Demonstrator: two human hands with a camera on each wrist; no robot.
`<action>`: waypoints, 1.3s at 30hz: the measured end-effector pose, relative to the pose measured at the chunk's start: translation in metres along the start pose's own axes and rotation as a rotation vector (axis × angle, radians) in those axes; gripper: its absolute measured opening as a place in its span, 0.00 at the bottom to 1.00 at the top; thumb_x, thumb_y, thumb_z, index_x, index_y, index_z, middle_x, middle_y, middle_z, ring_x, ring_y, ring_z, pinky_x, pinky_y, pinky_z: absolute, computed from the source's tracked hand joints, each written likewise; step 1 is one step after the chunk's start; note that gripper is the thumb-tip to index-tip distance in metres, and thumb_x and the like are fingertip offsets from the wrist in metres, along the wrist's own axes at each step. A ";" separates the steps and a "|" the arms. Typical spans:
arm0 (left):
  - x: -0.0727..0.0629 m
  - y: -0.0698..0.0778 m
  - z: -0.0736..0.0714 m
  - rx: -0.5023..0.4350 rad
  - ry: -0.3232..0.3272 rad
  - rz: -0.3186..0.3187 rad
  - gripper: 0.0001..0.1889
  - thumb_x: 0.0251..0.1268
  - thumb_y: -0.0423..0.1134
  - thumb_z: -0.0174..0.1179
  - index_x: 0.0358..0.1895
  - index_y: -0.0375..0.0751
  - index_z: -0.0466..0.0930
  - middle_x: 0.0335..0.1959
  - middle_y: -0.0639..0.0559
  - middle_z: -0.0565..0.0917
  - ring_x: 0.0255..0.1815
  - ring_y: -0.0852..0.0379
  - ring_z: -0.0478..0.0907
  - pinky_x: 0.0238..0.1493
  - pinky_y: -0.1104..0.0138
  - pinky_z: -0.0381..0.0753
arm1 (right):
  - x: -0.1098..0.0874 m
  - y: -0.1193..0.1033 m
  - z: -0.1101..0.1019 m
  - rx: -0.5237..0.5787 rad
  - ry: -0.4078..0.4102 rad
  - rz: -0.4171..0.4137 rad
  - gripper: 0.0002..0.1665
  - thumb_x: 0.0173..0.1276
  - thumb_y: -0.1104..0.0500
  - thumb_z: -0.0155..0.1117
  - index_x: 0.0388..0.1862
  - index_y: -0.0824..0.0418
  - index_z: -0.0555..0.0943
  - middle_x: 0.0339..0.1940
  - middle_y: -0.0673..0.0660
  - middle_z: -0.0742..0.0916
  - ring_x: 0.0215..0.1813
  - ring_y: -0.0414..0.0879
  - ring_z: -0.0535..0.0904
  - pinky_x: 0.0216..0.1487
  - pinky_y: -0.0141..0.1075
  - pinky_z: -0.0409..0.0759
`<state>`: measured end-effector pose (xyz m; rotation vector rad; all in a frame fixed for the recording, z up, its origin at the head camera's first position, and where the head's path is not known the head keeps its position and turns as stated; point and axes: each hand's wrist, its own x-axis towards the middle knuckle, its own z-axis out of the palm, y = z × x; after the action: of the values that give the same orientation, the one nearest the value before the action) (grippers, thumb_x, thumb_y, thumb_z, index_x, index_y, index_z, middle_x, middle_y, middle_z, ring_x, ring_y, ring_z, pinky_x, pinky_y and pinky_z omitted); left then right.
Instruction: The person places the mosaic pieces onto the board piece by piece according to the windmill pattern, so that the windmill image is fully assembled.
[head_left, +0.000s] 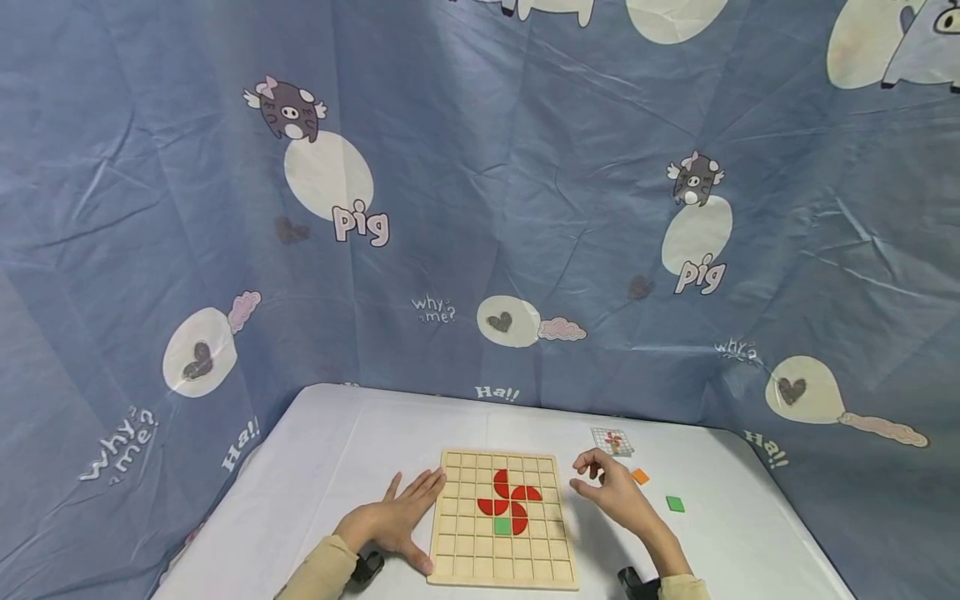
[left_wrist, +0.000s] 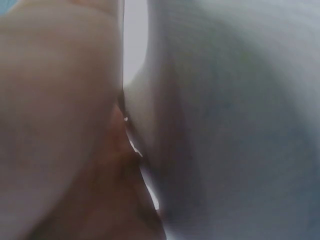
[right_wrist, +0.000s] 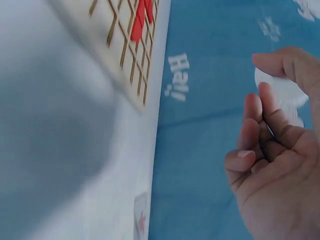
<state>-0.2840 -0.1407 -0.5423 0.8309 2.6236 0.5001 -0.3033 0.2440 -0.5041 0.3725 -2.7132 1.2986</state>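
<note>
A wooden grid board point(head_left: 465, 567) lies on the white table, with red curved pieces point(head_left: 519, 510) set in a pinwheel shape and a green square point(head_left: 502, 526) below them. My left hand point(head_left: 397, 518) rests at the board's left edge, fingers spread and thumb near its lower corner; its wrist view is mostly blurred skin and cloth. Just right of the board, my right hand point(head_left: 617, 492) hovers over the table. In the right wrist view the same hand point(right_wrist: 280, 165) has loosely bent fingers, a gap between thumb and index finger, and nothing held.
Beyond the right hand lies a small pattern card point(head_left: 612, 442) printed with a similar pinwheel. An orange piece point(head_left: 640, 476) sits beside that hand, and a loose green square point(head_left: 675, 504) lies farther right. A blue printed curtain point(head_left: 450, 208) hangs behind the table.
</note>
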 end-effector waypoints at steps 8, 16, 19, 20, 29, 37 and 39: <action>0.001 -0.001 0.001 0.014 -0.002 -0.004 0.71 0.38 0.69 0.70 0.77 0.38 0.34 0.80 0.42 0.37 0.80 0.41 0.34 0.72 0.34 0.28 | -0.003 0.029 -0.025 -0.064 0.110 0.065 0.16 0.56 0.62 0.72 0.41 0.60 0.77 0.36 0.55 0.80 0.37 0.41 0.69 0.36 0.30 0.65; 0.001 -0.002 0.001 0.007 -0.006 0.004 0.70 0.39 0.68 0.71 0.77 0.37 0.34 0.80 0.41 0.37 0.80 0.41 0.34 0.72 0.34 0.27 | -0.004 0.057 -0.039 -0.070 0.136 0.129 0.18 0.56 0.64 0.70 0.45 0.65 0.75 0.39 0.60 0.79 0.40 0.48 0.70 0.37 0.30 0.67; 0.000 -0.002 0.000 0.006 -0.004 0.008 0.70 0.40 0.67 0.71 0.77 0.37 0.34 0.80 0.41 0.37 0.80 0.40 0.34 0.71 0.34 0.27 | -0.004 0.063 -0.043 -0.069 0.145 0.147 0.21 0.57 0.66 0.69 0.48 0.68 0.75 0.40 0.63 0.79 0.41 0.50 0.69 0.38 0.31 0.66; 0.001 -0.002 0.000 0.006 -0.004 0.009 0.70 0.40 0.67 0.71 0.77 0.37 0.34 0.80 0.40 0.37 0.80 0.40 0.34 0.71 0.34 0.27 | -0.003 0.065 -0.045 -0.076 0.150 0.153 0.21 0.57 0.66 0.69 0.48 0.69 0.74 0.41 0.64 0.79 0.42 0.51 0.69 0.38 0.32 0.66; 0.001 -0.002 0.001 0.004 -0.004 0.003 0.70 0.38 0.69 0.70 0.77 0.37 0.34 0.80 0.41 0.38 0.80 0.41 0.34 0.72 0.34 0.28 | -0.001 0.084 -0.055 -0.164 0.168 0.208 0.26 0.56 0.62 0.70 0.52 0.72 0.74 0.44 0.66 0.78 0.44 0.53 0.68 0.40 0.37 0.65; 0.001 -0.004 0.000 -0.012 -0.011 0.009 0.71 0.38 0.71 0.69 0.77 0.37 0.34 0.80 0.41 0.37 0.80 0.40 0.33 0.71 0.33 0.27 | 0.006 0.097 -0.059 -0.188 0.143 0.288 0.30 0.55 0.57 0.70 0.53 0.72 0.74 0.45 0.66 0.78 0.47 0.56 0.69 0.39 0.37 0.67; 0.002 -0.003 0.001 -0.010 -0.006 0.002 0.70 0.38 0.69 0.70 0.77 0.38 0.34 0.80 0.42 0.37 0.80 0.41 0.34 0.71 0.34 0.27 | 0.007 0.099 -0.059 -0.194 0.134 0.302 0.30 0.55 0.56 0.71 0.52 0.72 0.74 0.45 0.66 0.79 0.48 0.56 0.70 0.40 0.38 0.68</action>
<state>-0.2861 -0.1416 -0.5444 0.8307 2.6132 0.5104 -0.3373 0.3487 -0.5403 -0.1442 -2.8231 1.0599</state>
